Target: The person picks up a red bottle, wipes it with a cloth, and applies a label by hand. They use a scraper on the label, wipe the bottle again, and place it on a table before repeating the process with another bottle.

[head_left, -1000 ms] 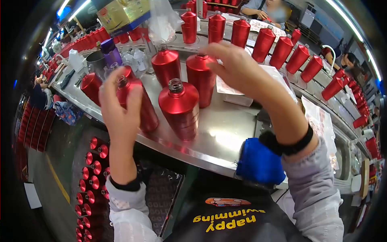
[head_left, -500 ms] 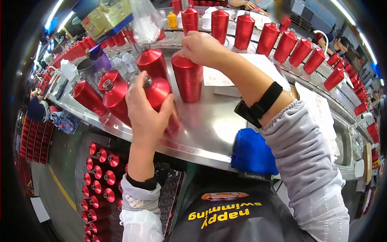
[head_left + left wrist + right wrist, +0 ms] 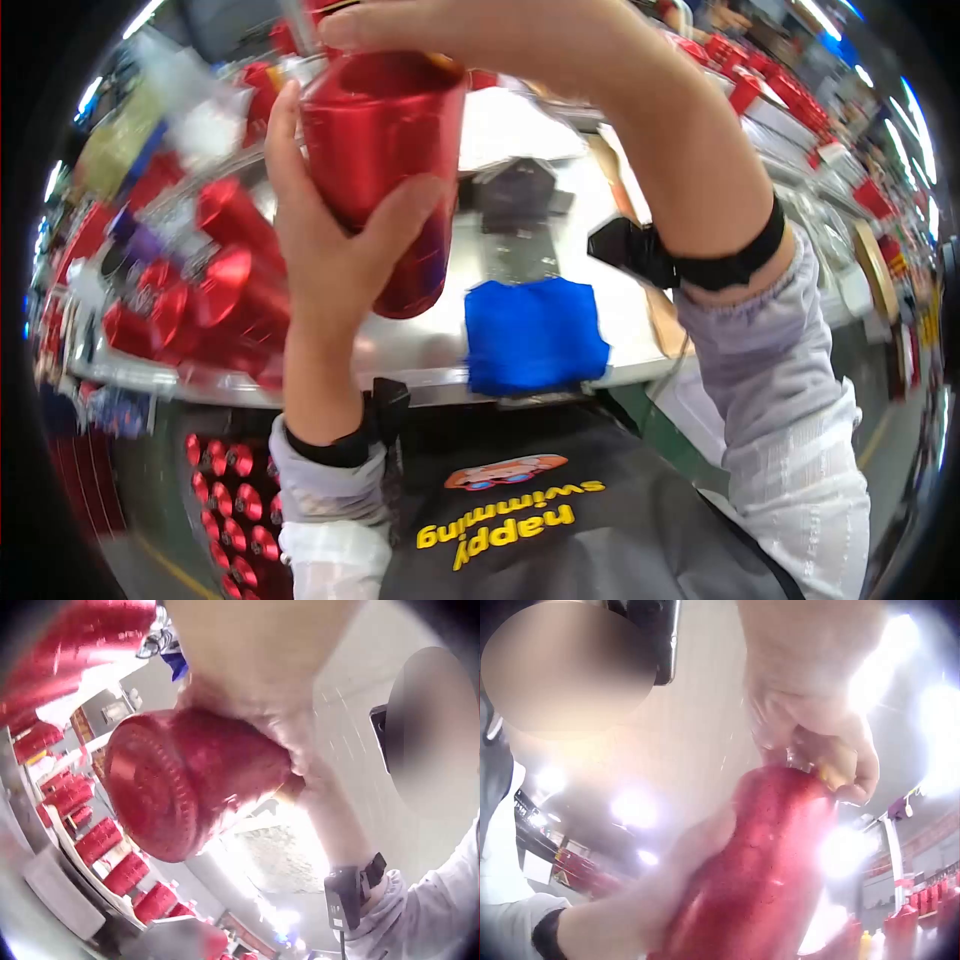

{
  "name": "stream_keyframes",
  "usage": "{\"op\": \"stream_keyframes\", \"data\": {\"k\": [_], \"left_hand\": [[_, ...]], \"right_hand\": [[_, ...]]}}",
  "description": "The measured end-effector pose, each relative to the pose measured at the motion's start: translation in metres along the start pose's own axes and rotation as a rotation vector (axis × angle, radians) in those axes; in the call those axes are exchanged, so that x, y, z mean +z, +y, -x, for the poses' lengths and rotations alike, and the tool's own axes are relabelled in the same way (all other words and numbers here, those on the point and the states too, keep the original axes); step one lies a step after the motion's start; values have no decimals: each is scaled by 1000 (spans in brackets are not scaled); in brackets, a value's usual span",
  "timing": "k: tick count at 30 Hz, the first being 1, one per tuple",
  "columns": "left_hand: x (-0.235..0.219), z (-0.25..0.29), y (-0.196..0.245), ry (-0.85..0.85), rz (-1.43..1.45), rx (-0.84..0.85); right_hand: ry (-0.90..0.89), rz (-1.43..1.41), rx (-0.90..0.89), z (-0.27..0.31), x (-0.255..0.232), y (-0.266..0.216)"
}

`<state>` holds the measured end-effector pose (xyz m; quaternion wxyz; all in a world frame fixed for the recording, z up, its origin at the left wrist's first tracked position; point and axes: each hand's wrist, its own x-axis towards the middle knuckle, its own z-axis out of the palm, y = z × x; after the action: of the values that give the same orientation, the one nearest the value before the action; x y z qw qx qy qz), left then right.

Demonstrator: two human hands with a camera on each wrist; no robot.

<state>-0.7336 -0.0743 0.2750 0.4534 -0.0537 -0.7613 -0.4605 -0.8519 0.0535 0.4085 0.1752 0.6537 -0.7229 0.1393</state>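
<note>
A red bottle (image 3: 382,130) is held up off the metal table (image 3: 400,350). My left hand (image 3: 330,235) grips its body, thumb on the near side. At the bottle's upper end is my right hand (image 3: 440,28); in the right wrist view its fingers (image 3: 866,769) curl round the neck, largely hiding it, and something small and yellow (image 3: 834,774) shows between them. The round base of the bottle (image 3: 150,787) faces the left wrist camera. Several other red bottles (image 3: 225,285) stand or lean left of my left hand, blurred.
A blue cloth-covered item (image 3: 535,335) sits at the table's front edge, with a dark grey object (image 3: 515,195) behind it. White paper (image 3: 520,125) lies farther back. Below the table at the left are several red bottles (image 3: 240,495).
The bottle in my left hand has been lifted off the table towards the head camera. My right hand has left the other bottle and moved to this one's top. The head view has shifted.
</note>
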Motion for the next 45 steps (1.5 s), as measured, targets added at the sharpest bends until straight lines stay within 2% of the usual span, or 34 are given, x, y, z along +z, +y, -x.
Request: {"op": "stream_keyframes", "data": {"k": [1, 3, 4, 7, 8, 9, 10, 11, 13, 14, 16, 18, 20, 23, 26, 30, 33, 34, 37, 38, 40, 42, 44, 45], "left_hand": [[20, 1, 11, -90, 244, -168], [62, 2, 21, -292, 647, -322], [82, 0, 19, -452, 731, -293], [139, 1, 31, -508, 655, -301], [141, -1, 28, -523, 571, -255], [144, -4, 25, -534, 486, -209], [141, -7, 28, -510, 466, -165], [135, -8, 27, -487, 438, -120], [111, 1, 11, -486, 359, -74], [100, 6, 4, -443, 335, -111], [80, 16, -9, -353, 278, -189], [62, 25, -16, -296, 237, -258], [46, 39, -20, -262, 212, -316], [30, 54, -23, -116, 73, -447], [18, 63, -27, -125, -28, -455], [17, 69, -30, -171, -150, -475], [18, 71, -34, -211, -187, -472], [21, 71, -35, -221, -193, -473], [20, 74, -44, -280, -195, -452], [18, 76, -50, -280, -190, -424], [19, 78, -51, -295, -166, -412], [26, 75, -44, -277, -130, -437], [29, 73, -47, -300, -93, -440], [30, 73, -49, -309, -76, -441]], "right_hand": [[-73, -144, 225, 16, -15, -1], [-129, -401, 717, 49, -46, -3], [-130, -421, 668, 78, -45, 30], [-145, -390, 759, 149, -75, 56], [20, -397, 782, 179, -66, 75], [105, -458, 947, 204, -74, 83], [200, -523, 1104, 231, -85, 91], [338, -536, 1129, 261, -92, 105], [443, -391, 1185, 340, -114, 135], [544, -270, 1139, 392, -106, 182], [465, -294, 1393, 455, -118, 220], [486, 82, 1479, 497, -99, 247], [310, 427, 1474, 530, -72, 270], [188, 871, 1128, 589, -19, 300], [126, 804, 1144, 608, 4, 294], [22, 688, 1035, 626, 22, 286], [-71, 577, 1029, 628, 27, 280], [-120, 513, 1092, 625, 23, 279], [-242, 560, 1111, 616, 17, 271], [-225, 657, 1120, 613, 13, 269], [-23, 745, 1105, 623, -4, 277], [71, 794, 1188, 609, -41, 270], [72, 900, 989, 610, -85, 271], [168, 829, 1070, 592, -104, 259]]}}
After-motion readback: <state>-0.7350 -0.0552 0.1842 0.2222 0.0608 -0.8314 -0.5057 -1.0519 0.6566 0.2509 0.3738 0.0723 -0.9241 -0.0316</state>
